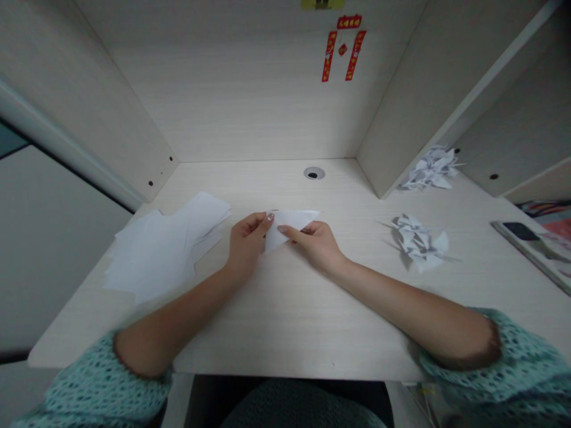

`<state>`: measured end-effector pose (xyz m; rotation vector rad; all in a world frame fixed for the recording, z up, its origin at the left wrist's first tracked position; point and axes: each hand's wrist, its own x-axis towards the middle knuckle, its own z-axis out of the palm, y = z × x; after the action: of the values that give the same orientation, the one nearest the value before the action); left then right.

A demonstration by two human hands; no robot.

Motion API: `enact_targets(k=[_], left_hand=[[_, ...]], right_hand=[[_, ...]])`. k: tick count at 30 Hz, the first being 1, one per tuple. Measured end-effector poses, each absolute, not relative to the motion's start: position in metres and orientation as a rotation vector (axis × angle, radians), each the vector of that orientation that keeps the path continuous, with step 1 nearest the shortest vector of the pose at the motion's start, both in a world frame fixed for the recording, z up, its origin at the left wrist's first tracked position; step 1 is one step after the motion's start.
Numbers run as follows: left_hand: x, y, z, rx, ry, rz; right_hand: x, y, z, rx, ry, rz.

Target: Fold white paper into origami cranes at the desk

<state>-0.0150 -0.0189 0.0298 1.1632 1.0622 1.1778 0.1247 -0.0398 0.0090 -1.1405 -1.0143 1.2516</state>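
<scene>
A small piece of white paper, folded into a triangle, is held between both hands a little above the desk's middle. My left hand pinches its left corner, thumb on top. From the right, my right hand grips the lower right edge with its thumb laid across the face; its other fingers are partly hidden behind the paper. Left of my hands lies a loose, fanned stack of white paper sheets. On the right rests a small heap of folded white paper pieces.
A second heap of folded paper lies farther back, beyond the end of the divider panel. A phone lies on a flat item at the far right. Near the back wall the desk has a round cable hole.
</scene>
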Motion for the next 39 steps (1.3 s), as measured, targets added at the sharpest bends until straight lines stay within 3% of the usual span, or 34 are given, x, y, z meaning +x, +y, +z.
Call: enact_targets(k=[7, 26, 39], left_hand=[[-0.017, -0.015, 0.026, 1.130, 1.037, 1.217], [-0.019, -0.010, 0.022, 1.369, 1.087, 1.355], [-0.017, -0.010, 0.020, 1.214, 0.948, 1.293]], right_hand=[[0.130, -0.039, 0.013, -1.293, -1.071, 1.220], [0.129, -0.038, 0.007, -1.157, -1.199, 1.141], [0.134, -0.035, 0.004, -1.255, -1.219, 1.151]])
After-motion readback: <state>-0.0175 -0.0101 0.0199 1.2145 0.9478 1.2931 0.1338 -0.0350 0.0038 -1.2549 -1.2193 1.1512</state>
